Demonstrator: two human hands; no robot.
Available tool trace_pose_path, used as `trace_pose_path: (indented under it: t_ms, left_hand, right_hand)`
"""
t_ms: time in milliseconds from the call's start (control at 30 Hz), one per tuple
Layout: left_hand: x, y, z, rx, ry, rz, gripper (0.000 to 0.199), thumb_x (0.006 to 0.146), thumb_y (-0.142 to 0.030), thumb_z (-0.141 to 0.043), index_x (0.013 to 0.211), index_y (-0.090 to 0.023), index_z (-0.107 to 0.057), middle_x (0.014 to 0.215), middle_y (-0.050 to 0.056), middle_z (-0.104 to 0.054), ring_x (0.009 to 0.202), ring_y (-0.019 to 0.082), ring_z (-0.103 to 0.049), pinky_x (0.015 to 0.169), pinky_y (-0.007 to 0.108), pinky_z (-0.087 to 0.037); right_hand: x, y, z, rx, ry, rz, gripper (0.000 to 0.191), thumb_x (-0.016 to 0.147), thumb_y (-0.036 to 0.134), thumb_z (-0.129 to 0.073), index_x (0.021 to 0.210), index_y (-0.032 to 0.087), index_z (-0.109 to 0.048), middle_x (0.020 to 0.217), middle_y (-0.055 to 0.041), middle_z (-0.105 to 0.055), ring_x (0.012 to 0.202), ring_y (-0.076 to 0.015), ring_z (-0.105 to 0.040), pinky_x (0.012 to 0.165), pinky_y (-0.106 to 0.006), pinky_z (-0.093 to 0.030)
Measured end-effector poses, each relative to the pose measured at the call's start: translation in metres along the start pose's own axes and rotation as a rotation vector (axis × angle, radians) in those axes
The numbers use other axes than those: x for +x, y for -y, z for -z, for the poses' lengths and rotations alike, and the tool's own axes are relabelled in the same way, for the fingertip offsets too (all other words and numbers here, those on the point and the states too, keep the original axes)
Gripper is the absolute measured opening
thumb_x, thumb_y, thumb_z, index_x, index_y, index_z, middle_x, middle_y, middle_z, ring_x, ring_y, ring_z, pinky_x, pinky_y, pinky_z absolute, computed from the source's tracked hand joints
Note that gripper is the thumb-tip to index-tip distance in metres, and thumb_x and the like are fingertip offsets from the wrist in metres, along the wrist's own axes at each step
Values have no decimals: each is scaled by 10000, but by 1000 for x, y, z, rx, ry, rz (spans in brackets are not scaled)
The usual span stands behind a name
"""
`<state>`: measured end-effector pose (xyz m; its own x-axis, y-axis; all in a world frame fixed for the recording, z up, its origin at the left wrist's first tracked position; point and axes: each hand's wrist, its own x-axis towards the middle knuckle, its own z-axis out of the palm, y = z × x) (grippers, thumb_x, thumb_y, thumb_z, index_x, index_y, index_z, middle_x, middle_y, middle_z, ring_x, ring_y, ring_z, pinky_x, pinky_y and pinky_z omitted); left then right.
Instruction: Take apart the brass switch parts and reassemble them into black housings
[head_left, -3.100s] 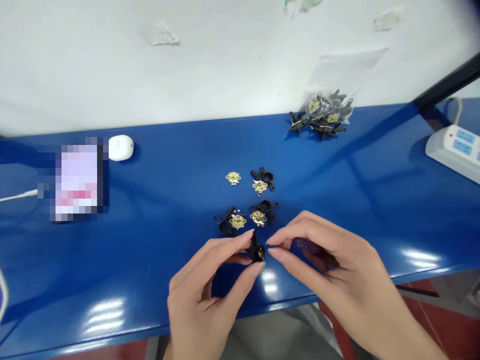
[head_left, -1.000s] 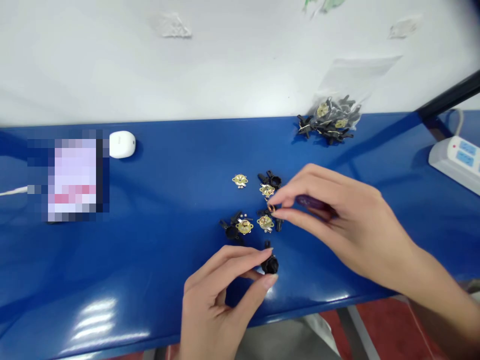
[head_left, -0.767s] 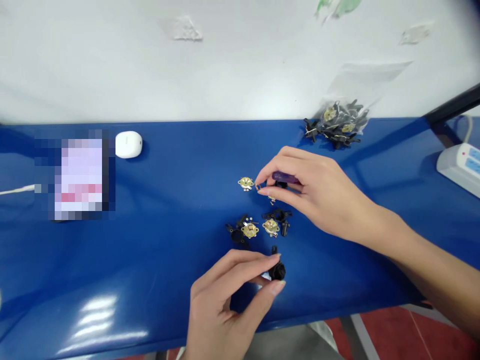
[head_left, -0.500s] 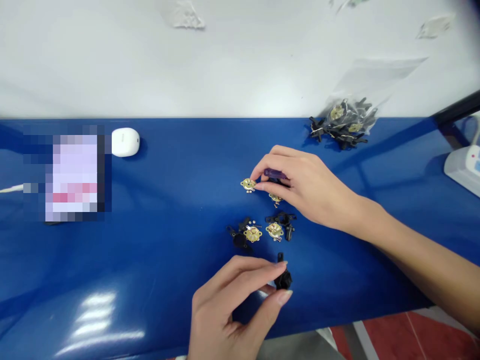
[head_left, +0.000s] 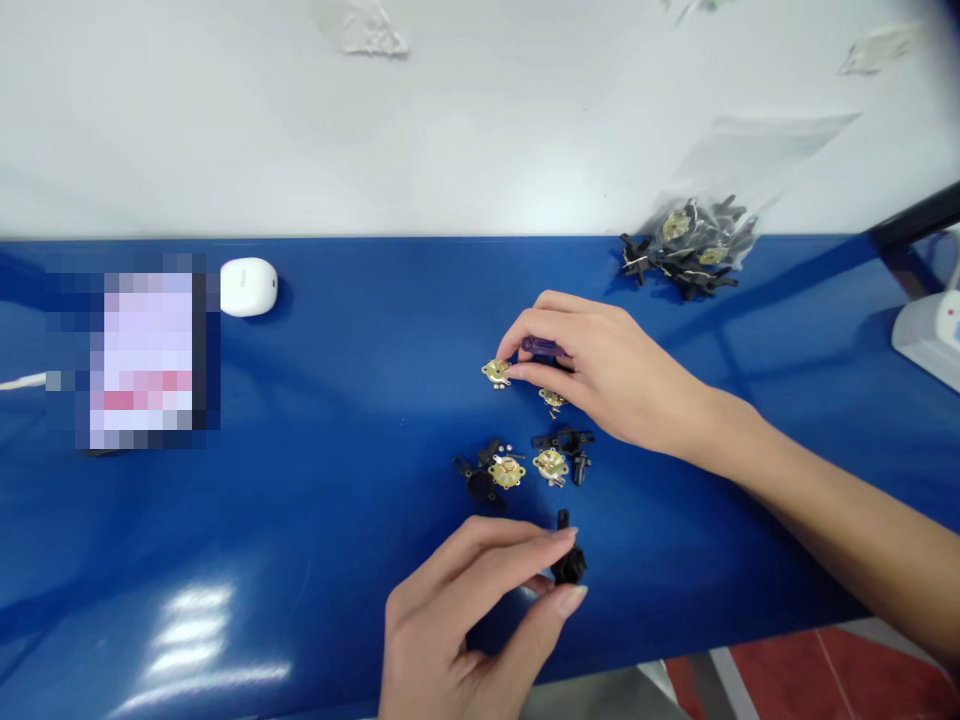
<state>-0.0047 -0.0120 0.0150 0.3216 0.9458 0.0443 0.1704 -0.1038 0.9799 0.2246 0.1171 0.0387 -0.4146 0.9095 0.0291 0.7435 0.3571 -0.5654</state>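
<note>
My left hand (head_left: 480, 610) is closed around a small black plastic part (head_left: 568, 562), held between thumb and fingers near the table's front edge. My right hand (head_left: 592, 365) pinches the rim of a gold-coloured metal disc (head_left: 496, 372) with thumb and index finger. Inside that same hand sits a purple tool handle (head_left: 543, 347); its other end is hidden. Below the right palm lies another gold disc (head_left: 553, 397), partly covered. Between the hands are two more gold discs, one at left (head_left: 507, 471) and one at right (head_left: 551, 465), with black plastic pieces (head_left: 480, 483) and tiny screws.
A clear plastic bag (head_left: 705, 235) of similar black and gold parts lies at the back right. To the left are a white case (head_left: 249, 287) and a blurred-out screen (head_left: 146, 350). A white device (head_left: 930, 340) stands at the right edge. The blue table (head_left: 337, 400) meets a white wall.
Both hands stay nearly still, keeping their grips. The whole view has shifted very slightly.
</note>
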Motion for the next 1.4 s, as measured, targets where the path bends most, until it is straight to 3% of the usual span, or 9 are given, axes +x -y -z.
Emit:
trace_pose_path:
  t_ms: [533, 800, 967, 1100, 1400]
  left_hand:
    - [0, 2, -2, -10, -8, 34, 323, 955, -152, -866, 1212, -347, -887, 1064, 3, -860, 763, 129, -814, 740, 213, -698]
    - [-2, 2, -3, -101, -30, 81, 332, 958, -142, -859, 1194, -375, -886, 1107, -12, -850, 780, 107, -832, 784, 172, -690]
    - [-3, -2, -5, -154, -98, 173, 300, 921, -142, -895, 1127, -360, -908, 1103, 2, -852, 786, 130, -833, 793, 191, -706]
    - [-2, -4, -7, -203, -133, 187, 314, 921, -143, -892, 1126, -381, -908, 1110, -14, -851, 858, 133, -838, 825, 181, -710]
    - [-2, -6, -4, -199, -112, 200, 327, 950, -140, -862, 1155, -391, -906, 1103, -23, -868, 921, 139, -858, 854, 160, -705]
  right_hand:
    - [-7, 2, 9, -28, -35, 11, 112, 1080, 261, -698, 1172, 235, -757, 1094, -49, -700, 831, -191, -639, 766, -350, -483]
    - [-53, 29, 25, 32, -149, -30, 110, 1096, 342, -690, 1150, 285, -767, 1095, -39, -734, 761, -186, -619, 698, -367, -495]
    - [-98, 52, 9, 274, -106, -136, 91, 1094, 345, -709, 1170, 346, -758, 1110, -21, -728, 903, -188, -691, 721, -318, -565]
    - [-122, 61, -14, 448, -119, -217, 135, 1086, 298, -716, 1198, 359, -759, 1075, -19, -718, 850, -174, -691, 643, -303, -540]
    - [-130, 61, -31, 609, -124, -204, 225, 1076, 301, -757, 1284, 387, -758, 1083, 16, -702, 788, -112, -606, 668, -256, -509]
